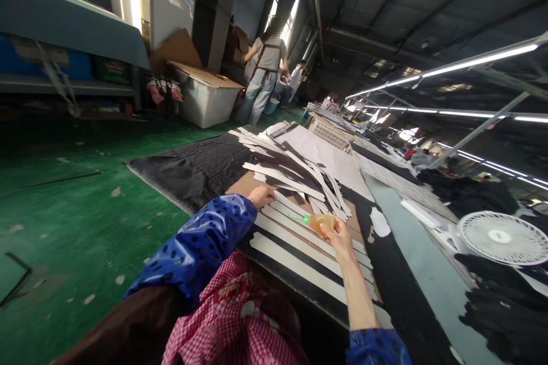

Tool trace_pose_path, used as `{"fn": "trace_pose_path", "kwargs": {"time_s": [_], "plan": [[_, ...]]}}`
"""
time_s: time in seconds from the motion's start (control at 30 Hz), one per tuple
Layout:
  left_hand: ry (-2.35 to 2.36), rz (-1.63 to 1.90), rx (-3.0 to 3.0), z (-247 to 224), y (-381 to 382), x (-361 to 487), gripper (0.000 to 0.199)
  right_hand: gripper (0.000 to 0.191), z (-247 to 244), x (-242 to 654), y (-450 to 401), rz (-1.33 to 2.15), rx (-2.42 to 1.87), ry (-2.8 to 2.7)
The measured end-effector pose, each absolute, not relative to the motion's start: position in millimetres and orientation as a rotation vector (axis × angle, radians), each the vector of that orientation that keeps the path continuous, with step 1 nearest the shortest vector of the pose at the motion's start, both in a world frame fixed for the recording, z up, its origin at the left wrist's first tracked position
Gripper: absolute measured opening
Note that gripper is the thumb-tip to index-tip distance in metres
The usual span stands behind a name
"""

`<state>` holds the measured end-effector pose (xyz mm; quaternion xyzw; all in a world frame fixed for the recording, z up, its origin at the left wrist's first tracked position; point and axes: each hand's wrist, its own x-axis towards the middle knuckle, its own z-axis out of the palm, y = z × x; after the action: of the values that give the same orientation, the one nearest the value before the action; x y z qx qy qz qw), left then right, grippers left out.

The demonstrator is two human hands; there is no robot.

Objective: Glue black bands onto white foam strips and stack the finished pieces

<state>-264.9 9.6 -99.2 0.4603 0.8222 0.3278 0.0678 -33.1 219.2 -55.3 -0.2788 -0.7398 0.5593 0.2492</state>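
In my right hand is a squeeze bottle of amber liquid, tilted so its green nozzle points left over the laid-out strips. The fingers wrap round the bottle's body. My left hand is closed, its fingertips at the left end of a long white strip. Nearer my body, several more white strips lie side by side on the black-covered table. Beyond my hands spreads a loose pile of white and dark strips on brown board. The nozzle tip is too small to show any liquid.
A white fan stands at the right beside dark cloth. Farther along the table is a beige crate. Left lies green floor, with a large white bin and a person standing beyond.
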Motion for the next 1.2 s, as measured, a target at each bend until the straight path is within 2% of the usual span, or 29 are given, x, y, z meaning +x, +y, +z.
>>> {"fn": "trace_pose_path", "kwargs": {"time_s": [1.03,1.2], "plan": [[2.507,1.023,1.419,-99,9,-262,0.029,0.077,-46,20,268,1.312,-0.888,-2.024],[2.511,1.115,1.384,-98,7,-262,0.016,0.073,-44,29,273,1.313,-0.876,-2.031]]}}
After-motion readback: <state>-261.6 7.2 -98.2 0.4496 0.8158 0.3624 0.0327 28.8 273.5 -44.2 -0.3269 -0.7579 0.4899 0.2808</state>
